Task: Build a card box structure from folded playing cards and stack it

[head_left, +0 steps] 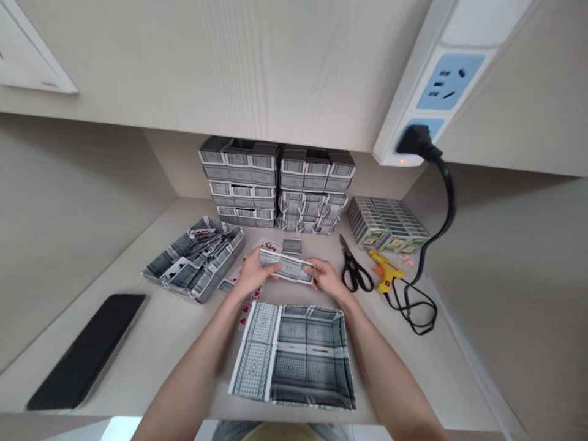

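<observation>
A strip of joined playing cards (pixel 288 267), patterned backs facing up, is stretched between my two hands above the desk. My left hand (pixel 253 273) grips its left end, thumb on top. At the right end, my right hand (pixel 327 277) pinches the strip between thumb and fingers. Closer to me, between my forearms, stands an open box built of playing cards (pixel 305 352), with a flat card panel (pixel 257 352) at its left side. Loose playing cards (pixel 245 315) lie face up near my left wrist, and a face-down card (pixel 292 246) lies beyond the strip.
Stacked card-built boxes (pixel 243 171) stand at the back. A card tray (pixel 197 260) with loose cards and a black phone (pixel 87 352) are on the left. Scissors (pixel 353 269), a yellow glue gun (pixel 386 269) with its cord, and packed card decks (pixel 388 223) sit right, below a power strip (pixel 450 79).
</observation>
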`<state>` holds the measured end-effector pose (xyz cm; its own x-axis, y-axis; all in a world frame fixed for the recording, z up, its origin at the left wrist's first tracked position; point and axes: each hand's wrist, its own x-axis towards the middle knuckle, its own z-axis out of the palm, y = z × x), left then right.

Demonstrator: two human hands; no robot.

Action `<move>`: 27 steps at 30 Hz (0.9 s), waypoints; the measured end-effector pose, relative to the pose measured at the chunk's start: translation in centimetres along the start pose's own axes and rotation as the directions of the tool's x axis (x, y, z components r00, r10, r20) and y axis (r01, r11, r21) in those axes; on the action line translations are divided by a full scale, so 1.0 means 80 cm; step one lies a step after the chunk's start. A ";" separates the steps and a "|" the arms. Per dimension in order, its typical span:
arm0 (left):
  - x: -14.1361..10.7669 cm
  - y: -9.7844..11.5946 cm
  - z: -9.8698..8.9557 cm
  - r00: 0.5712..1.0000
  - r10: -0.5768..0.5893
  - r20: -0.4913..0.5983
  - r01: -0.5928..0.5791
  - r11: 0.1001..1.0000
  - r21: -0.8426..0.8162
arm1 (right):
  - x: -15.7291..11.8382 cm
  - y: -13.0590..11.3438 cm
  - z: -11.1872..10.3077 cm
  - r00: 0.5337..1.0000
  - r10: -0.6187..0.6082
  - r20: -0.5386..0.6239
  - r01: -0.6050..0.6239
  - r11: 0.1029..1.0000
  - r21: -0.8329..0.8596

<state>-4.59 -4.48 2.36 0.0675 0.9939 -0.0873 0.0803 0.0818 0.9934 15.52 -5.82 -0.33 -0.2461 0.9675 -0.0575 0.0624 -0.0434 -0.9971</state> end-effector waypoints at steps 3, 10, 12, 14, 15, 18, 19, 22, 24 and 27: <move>0.002 -0.003 0.001 1.000 -0.012 -0.014 0.011 0.999 -0.053 | -0.002 -0.004 0.000 0.999 -0.021 -0.038 0.023 0.999 0.043; 0.006 -0.009 0.000 0.989 0.058 -0.136 -0.058 0.998 0.000 | 0.002 -0.003 0.007 0.917 -0.159 -0.365 0.149 0.987 -0.056; 0.006 -0.009 0.000 0.960 0.141 -0.241 -0.121 0.988 0.099 | 0.003 0.000 0.010 0.807 -0.295 -0.512 0.208 0.953 -0.221; 0.005 -0.007 0.000 0.937 0.210 -0.280 -0.167 0.971 0.169 | 0.003 0.003 0.014 0.760 -0.385 -0.524 0.233 0.914 -0.333; 0.004 -0.006 0.000 0.933 0.234 -0.273 -0.186 0.964 0.190 | 0.003 0.004 0.016 0.776 -0.388 -0.498 0.238 0.910 -0.339; 0.001 -0.005 0.003 0.938 0.282 -0.200 -0.237 0.946 0.221 | 0.004 0.008 0.021 0.863 -0.312 -0.397 0.238 0.945 -0.225; -0.001 -0.004 0.004 0.939 0.292 -0.179 -0.251 0.942 0.224 | 0.005 0.009 0.022 0.886 -0.294 -0.358 0.243 0.953 -0.182; -0.003 -0.006 0.009 0.942 0.313 -0.123 -0.279 0.931 0.237 | 0.007 0.012 0.025 0.928 -0.297 -0.223 0.283 0.955 -0.094; -0.004 -0.009 0.012 0.943 0.320 -0.088 -0.292 0.926 0.239 | 0.008 0.013 0.026 0.938 -0.297 -0.179 0.289 0.955 -0.069; -0.003 -0.015 0.016 0.949 0.311 -0.054 -0.291 0.929 0.230 | 0.008 0.014 0.024 0.948 -0.278 -0.153 0.270 0.960 -0.074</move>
<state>-3.42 -4.90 1.13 0.0349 0.9726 0.2299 0.2840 -0.2302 0.9308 13.54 -5.70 -1.57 -0.1032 0.9677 0.2302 0.0646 0.2375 -0.9692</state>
